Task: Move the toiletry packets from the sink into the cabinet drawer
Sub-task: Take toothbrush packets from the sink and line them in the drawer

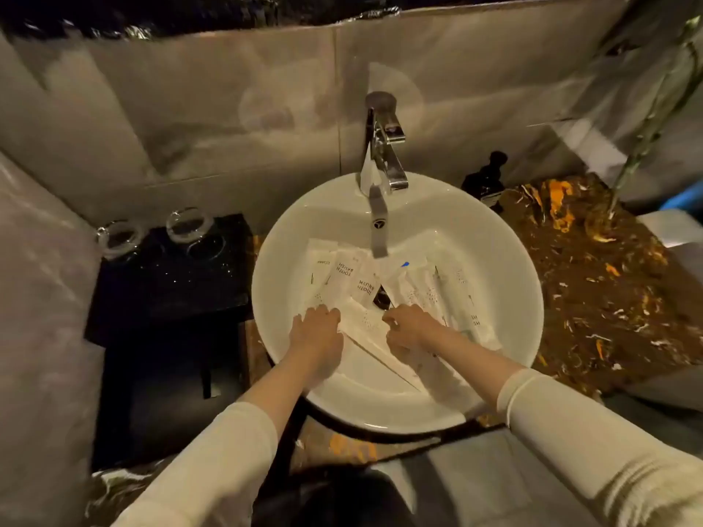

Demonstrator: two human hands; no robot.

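Both hands, left hand (317, 329) and right hand (409, 329), curl onto packets (365, 283) in the sink (506, 260), whose long axes point away toward the faucet (382, 146), equally near each.

We reach forward and down with both arms, sleeves covering them to mid-forearm, wrists bare. Our left hand (317, 330) lies palm down, back of the hand toward us, its fingers (323, 311) bent at the tips and pressing onto a flat white packet (361, 329). Our right hand (409, 329) sits just beside it, the two hands near but apart. Its fingers (392, 317) curl inward and pinch at the same packet's edge. Both forearms angle inward, converging toward the hands.
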